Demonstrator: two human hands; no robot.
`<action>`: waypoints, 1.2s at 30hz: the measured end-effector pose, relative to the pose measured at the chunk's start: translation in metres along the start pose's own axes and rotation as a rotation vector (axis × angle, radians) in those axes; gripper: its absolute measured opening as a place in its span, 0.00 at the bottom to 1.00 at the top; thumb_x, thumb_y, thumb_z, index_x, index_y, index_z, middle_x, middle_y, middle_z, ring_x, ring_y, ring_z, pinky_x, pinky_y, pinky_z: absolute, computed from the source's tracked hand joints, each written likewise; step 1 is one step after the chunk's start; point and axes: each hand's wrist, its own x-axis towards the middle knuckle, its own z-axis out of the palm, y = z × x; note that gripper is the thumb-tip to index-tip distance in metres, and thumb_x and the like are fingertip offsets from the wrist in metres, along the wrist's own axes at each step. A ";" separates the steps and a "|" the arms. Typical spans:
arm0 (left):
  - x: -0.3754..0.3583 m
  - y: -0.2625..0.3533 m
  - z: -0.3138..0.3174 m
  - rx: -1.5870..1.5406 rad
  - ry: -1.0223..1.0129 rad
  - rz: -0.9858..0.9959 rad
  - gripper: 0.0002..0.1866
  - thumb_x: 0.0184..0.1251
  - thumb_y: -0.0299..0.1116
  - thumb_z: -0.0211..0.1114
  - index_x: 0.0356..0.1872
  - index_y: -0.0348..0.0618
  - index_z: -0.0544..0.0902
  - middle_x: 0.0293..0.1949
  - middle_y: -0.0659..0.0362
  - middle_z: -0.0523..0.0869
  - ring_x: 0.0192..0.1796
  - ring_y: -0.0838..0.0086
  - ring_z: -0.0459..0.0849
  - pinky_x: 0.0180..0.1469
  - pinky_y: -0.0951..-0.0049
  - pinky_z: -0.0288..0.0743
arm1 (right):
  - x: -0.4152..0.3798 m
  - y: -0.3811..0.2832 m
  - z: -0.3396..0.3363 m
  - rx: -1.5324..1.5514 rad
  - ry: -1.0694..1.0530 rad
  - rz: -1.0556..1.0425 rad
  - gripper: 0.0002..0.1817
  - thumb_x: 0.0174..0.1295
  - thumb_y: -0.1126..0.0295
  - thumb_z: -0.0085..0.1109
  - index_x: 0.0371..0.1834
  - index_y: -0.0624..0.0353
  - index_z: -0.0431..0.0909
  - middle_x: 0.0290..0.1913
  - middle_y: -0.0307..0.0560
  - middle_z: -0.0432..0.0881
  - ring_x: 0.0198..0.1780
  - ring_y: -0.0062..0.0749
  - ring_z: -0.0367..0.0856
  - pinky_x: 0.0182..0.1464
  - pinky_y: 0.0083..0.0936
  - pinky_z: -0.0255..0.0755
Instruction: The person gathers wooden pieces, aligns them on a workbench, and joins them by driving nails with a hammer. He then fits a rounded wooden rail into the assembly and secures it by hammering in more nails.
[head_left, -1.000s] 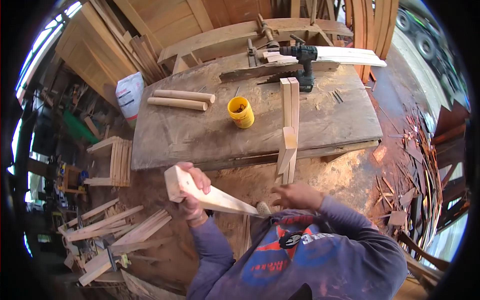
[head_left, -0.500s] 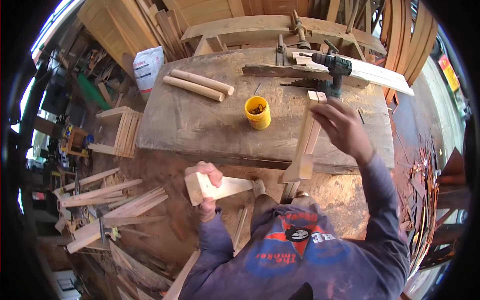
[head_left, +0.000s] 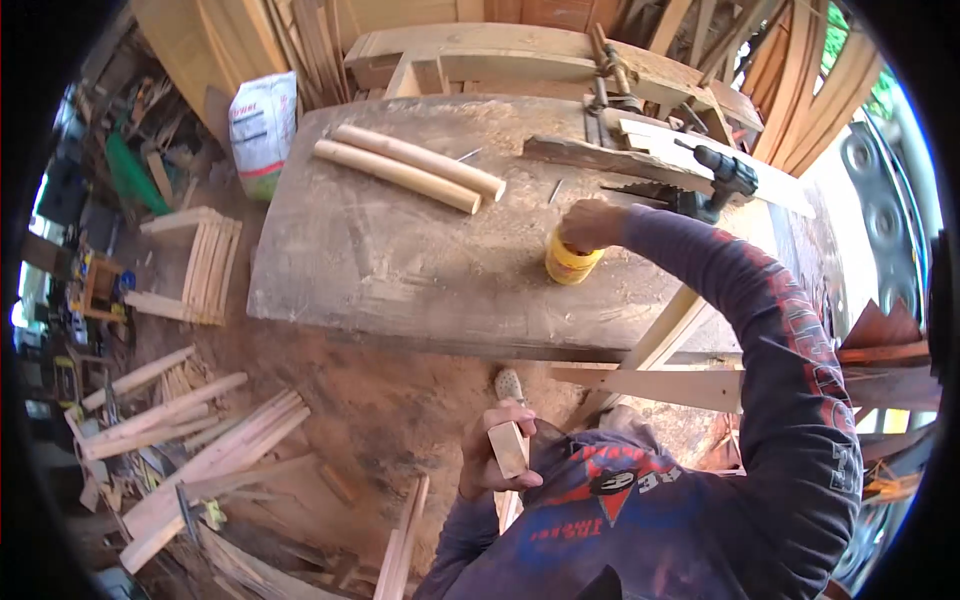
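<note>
Wood piece [head_left: 509, 451] pointed end-on toward camera, long axis running downward; left hand [head_left: 487, 452] gripped it. Right hand [head_left: 592, 224] dipped into yellow tub [head_left: 572, 264], fingers hidden, grip unclear.

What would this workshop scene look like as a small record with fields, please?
Left hand: left hand grips a wooden piece, its squared end facing up
Right hand: right hand reaches into the mouth of a yellow container; fingertips hidden
Surface: wooden workbench
On its left part: two round wooden rods, side by side
Toward its right: cordless drill
Beside its far left corner: white sack
Floor at left: loose lumber
</note>
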 end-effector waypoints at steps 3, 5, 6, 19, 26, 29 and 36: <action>0.002 0.002 -0.013 0.004 0.077 0.023 0.41 0.42 0.53 0.82 0.51 0.33 0.75 0.31 0.58 0.78 0.34 0.72 0.76 0.35 0.71 0.68 | -0.002 -0.008 0.015 -0.081 -0.050 -0.019 0.08 0.57 0.65 0.58 0.30 0.52 0.87 0.33 0.46 0.87 0.38 0.44 0.87 0.35 0.39 0.81; 0.004 0.004 -0.020 0.017 0.104 0.025 0.41 0.41 0.53 0.82 0.51 0.33 0.76 0.31 0.58 0.78 0.34 0.72 0.76 0.35 0.71 0.68 | -0.005 -0.011 0.013 -0.155 -0.055 -0.017 0.08 0.58 0.64 0.58 0.28 0.49 0.86 0.32 0.42 0.87 0.37 0.41 0.87 0.36 0.35 0.81; 0.006 0.004 -0.023 0.034 0.128 0.019 0.41 0.41 0.53 0.82 0.51 0.33 0.76 0.32 0.58 0.78 0.34 0.72 0.76 0.35 0.72 0.68 | -0.005 -0.010 0.010 -0.160 -0.055 -0.010 0.08 0.58 0.64 0.58 0.28 0.49 0.86 0.32 0.42 0.87 0.37 0.41 0.87 0.36 0.35 0.81; 0.012 0.010 0.000 0.130 -0.018 -0.035 0.43 0.39 0.55 0.82 0.52 0.37 0.76 0.40 0.55 0.80 0.38 0.73 0.77 0.38 0.74 0.73 | -0.028 0.001 -0.003 0.063 0.125 -0.073 0.10 0.60 0.64 0.54 0.34 0.55 0.84 0.33 0.52 0.86 0.37 0.47 0.86 0.37 0.40 0.80; 0.034 0.002 0.074 0.172 -0.177 -0.150 0.42 0.39 0.60 0.80 0.51 0.39 0.78 0.45 0.53 0.79 0.40 0.71 0.78 0.41 0.71 0.76 | -0.188 -0.020 -0.087 0.393 0.613 0.203 0.08 0.66 0.67 0.50 0.34 0.59 0.70 0.23 0.46 0.74 0.23 0.39 0.78 0.28 0.37 0.75; 0.034 -0.019 0.109 0.221 -0.266 -0.133 0.43 0.43 0.62 0.77 0.52 0.35 0.78 0.47 0.48 0.79 0.37 0.72 0.77 0.40 0.72 0.73 | -0.288 -0.047 -0.080 0.662 0.863 0.233 0.11 0.70 0.65 0.51 0.39 0.63 0.75 0.23 0.45 0.75 0.22 0.31 0.76 0.26 0.32 0.71; 0.055 -0.042 0.156 0.111 -0.313 -0.192 0.43 0.41 0.55 0.81 0.56 0.40 0.76 0.58 0.46 0.79 0.45 0.73 0.80 0.43 0.74 0.76 | -0.399 -0.177 0.044 1.641 1.141 0.613 0.10 0.72 0.68 0.50 0.41 0.65 0.76 0.31 0.41 0.82 0.27 0.18 0.79 0.28 0.16 0.73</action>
